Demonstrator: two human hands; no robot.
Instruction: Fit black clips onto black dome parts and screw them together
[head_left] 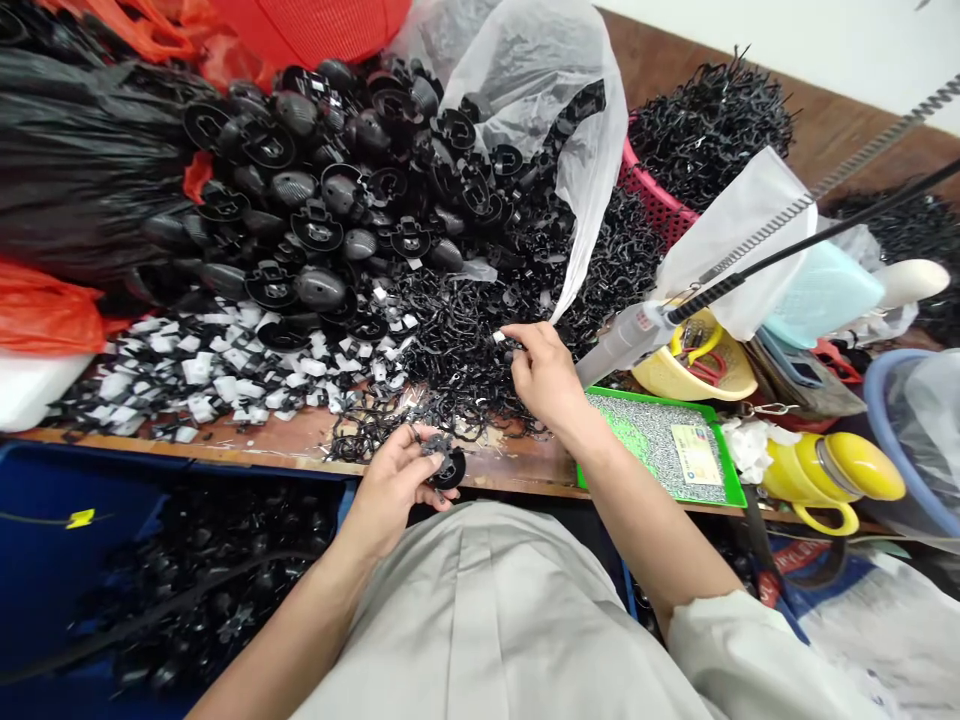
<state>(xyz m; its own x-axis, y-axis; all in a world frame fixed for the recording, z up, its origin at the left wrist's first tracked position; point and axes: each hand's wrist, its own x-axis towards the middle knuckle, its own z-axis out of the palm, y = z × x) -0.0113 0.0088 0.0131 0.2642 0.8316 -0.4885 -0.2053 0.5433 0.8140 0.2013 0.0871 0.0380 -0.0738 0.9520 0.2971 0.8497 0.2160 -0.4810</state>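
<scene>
My left hand is closed around a round black plastic part in front of the bench edge. Its thumb presses on the part's inner side, and some fingers are hidden behind it. My right hand hovers at the pile of thin black curved plastic pieces. The index finger is stretched out and stands apart from the thumb. A small white piece shows at the index fingertip; whether it is held or lies behind, I cannot tell.
Glossy black round housings are heaped at the back. Small black-and-white parts spread on the left. On the right are an electric screwdriver hanging from a coil, a green tray of screws and a yellow cup. A blue bin stands below.
</scene>
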